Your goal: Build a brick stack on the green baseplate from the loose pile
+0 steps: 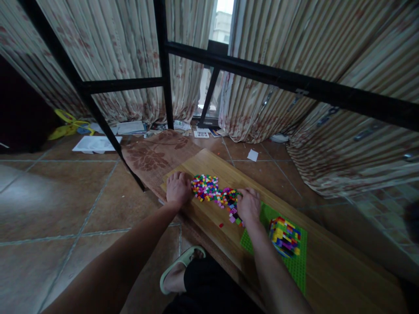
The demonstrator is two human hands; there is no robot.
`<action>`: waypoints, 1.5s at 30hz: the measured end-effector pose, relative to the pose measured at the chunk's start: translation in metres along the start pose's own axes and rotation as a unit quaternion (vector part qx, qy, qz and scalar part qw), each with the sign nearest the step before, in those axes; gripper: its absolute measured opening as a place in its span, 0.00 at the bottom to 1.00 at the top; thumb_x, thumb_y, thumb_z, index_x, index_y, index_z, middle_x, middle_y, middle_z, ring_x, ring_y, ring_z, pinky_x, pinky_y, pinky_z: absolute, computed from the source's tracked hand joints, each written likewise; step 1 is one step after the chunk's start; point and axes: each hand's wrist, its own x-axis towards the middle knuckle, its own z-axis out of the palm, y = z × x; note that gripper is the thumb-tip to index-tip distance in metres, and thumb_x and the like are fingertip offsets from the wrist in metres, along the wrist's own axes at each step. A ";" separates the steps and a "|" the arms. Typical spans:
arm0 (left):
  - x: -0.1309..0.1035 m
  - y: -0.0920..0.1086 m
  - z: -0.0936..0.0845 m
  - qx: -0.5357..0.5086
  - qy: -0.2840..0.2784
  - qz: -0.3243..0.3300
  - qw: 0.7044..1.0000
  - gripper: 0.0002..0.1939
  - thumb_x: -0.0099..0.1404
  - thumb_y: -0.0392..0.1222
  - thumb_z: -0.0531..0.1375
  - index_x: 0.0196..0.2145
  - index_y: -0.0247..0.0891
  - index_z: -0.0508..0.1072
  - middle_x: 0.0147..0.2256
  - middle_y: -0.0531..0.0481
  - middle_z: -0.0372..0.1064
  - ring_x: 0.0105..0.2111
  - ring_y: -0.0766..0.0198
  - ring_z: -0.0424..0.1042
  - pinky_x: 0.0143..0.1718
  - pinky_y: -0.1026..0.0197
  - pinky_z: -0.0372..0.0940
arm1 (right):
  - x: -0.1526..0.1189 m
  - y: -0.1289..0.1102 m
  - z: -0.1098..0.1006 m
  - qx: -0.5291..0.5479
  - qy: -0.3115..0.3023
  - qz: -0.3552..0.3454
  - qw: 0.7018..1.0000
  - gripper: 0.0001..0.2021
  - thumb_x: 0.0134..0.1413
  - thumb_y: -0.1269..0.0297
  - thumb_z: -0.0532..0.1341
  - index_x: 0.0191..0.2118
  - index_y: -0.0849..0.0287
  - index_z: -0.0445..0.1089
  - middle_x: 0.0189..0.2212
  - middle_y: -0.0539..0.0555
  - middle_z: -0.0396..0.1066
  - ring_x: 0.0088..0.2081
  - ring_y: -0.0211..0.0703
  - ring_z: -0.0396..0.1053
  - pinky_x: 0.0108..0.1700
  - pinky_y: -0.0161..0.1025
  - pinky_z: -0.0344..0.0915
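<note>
A loose pile of small multicoloured toy bricks (205, 187) spreads over a wooden bench top (209, 163). At the pile's left end lies my left hand (178, 188), fingers slightly bent and resting on the wood, with nothing visible in it. My right hand (249, 205) is at the pile's right end, its fingers curled down among the bricks; whatever is between the fingertips is hidden. Partly under my right forearm is a green studded baseplate (301, 266). On it stands a built block of coloured bricks (284, 236), stacked in layers. One red brick (221, 225) lies apart near the front edge.
A black metal frame (166, 65) rises beyond the bench, before striped curtains (271, 65). A brown patterned cloth (153, 152) lies at the bench's far left end. A white tray (94, 144) and papers (252, 155) are on the tiled floor. My slippered foot (178, 270) is beside the bench.
</note>
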 end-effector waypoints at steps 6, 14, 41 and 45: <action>0.000 -0.002 0.003 0.004 0.004 0.005 1.000 0.17 0.65 0.43 0.51 0.48 0.35 0.70 0.49 0.40 0.68 0.49 0.49 0.65 0.50 0.49 0.59 | 0.009 0.000 -0.002 -0.013 -0.037 -0.011 0.999 0.08 0.51 0.70 0.59 0.34 0.56 0.76 0.38 0.59 0.69 0.43 0.50 0.63 0.47 0.43 0.58; 0.003 -0.003 0.002 0.011 -0.005 0.008 1.000 0.18 0.64 0.43 0.52 0.48 0.34 0.70 0.49 0.39 0.68 0.50 0.48 0.65 0.51 0.49 0.58 | -0.013 -0.033 -0.031 0.065 -0.018 0.002 0.998 0.07 0.55 0.67 0.56 0.36 0.59 0.72 0.37 0.58 0.72 0.42 0.48 0.67 0.45 0.42 0.61; 0.008 0.003 -0.004 0.035 -0.015 0.004 0.999 0.20 0.64 0.46 0.50 0.47 0.33 0.71 0.49 0.35 0.67 0.50 0.44 0.64 0.50 0.45 0.61 | -0.140 0.077 -0.132 0.350 0.172 0.294 0.873 0.17 0.46 0.58 0.65 0.43 0.59 0.73 0.40 0.58 0.76 0.40 0.46 0.74 0.47 0.48 0.69; 0.009 0.002 -0.002 0.029 -0.011 0.005 1.000 0.20 0.64 0.46 0.49 0.48 0.33 0.70 0.50 0.35 0.66 0.51 0.44 0.64 0.51 0.46 0.59 | -0.129 0.077 -0.132 0.289 0.142 0.226 0.919 0.14 0.51 0.58 0.61 0.42 0.59 0.73 0.40 0.58 0.77 0.41 0.46 0.74 0.46 0.46 0.68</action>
